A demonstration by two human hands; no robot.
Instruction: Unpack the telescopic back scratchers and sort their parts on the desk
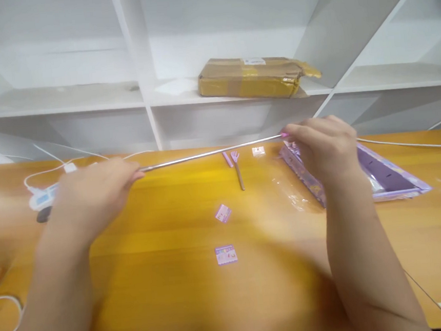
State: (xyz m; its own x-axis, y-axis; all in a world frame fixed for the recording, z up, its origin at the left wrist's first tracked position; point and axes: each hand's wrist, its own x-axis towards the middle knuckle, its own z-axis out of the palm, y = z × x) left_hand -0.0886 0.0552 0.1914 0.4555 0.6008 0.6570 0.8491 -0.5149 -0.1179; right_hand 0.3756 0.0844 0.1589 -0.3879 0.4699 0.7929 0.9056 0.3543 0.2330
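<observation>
A thin silver metal rod (pixel 204 155) is stretched above the table between my two hands, sloping slightly up to the right. My left hand (pixel 95 192) is closed around its left end. At the other end, the fingers of my right hand (pixel 324 141) pinch a pink part; most of that part is hidden in the grip. Below the rod lies a small back scratcher (pixel 238 169) with a purple hand-shaped head. Beside it rests a short purple stick (pixel 227 159). Two small printed cards, one tilted (pixel 223 213) and one squarer (pixel 226 254), lie nearer to me.
A purple open box (pixel 394 191) sits behind my right forearm, with clear plastic wrap (pixel 295 197) beside it. A white power strip (pixel 40 199) with cables is at left. On the shelf (pixel 175 93) stands a taped cardboard box (pixel 251 78). Another card (pixel 258 152) lies near the back.
</observation>
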